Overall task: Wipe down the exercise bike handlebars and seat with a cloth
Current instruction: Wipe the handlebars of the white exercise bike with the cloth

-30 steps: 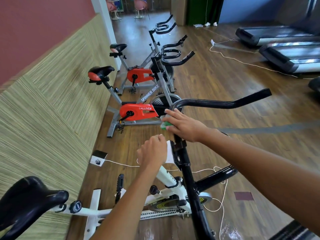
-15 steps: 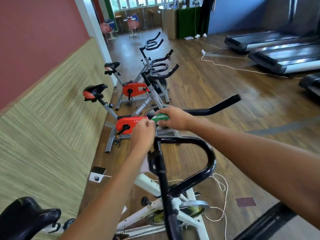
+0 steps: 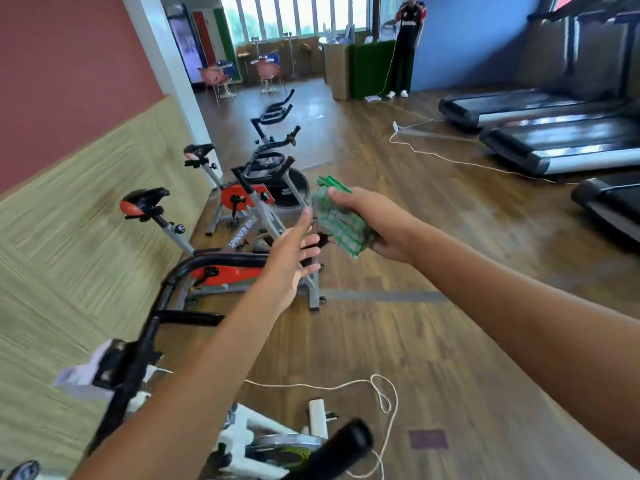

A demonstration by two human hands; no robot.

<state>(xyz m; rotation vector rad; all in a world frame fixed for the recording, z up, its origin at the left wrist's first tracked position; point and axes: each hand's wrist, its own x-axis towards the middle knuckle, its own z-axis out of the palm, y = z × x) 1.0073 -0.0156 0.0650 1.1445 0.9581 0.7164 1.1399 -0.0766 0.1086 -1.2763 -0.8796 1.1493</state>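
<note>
Closest to the camera, the black handlebars of the white bike loop up at lower left, with one bar end poking in at the bottom edge. Neither hand is on them. The seat is out of the picture, so its condition can't be judged.

Up at chest height, both arms are stretched forward over the floor. The right hand grips the green cloth, thumb laid over the top and fingers curled underneath, so the cloth hangs in a bunched wad clear of the bike. The left hand is open, fingers straight and spread, its fingertips just at the cloth's near edge; whether they actually touch is hard to tell through the blur. That pose looks like a refold or a hand-over: likely she or he is turning the cloth to a fresh face before going back to the bars or on to the seat.

On the floor below, a white cord loops past the bike's base.

Further out, a row of red-and-grey spin bikes stands along the left wall, saddles toward the wall, leaving the wooden floor open. To the right, treadmills sit side by side.

At the far end, chairs and a counter, and a person standing by the blue wall. No bins, buckets or other containers show anywhere.
</note>
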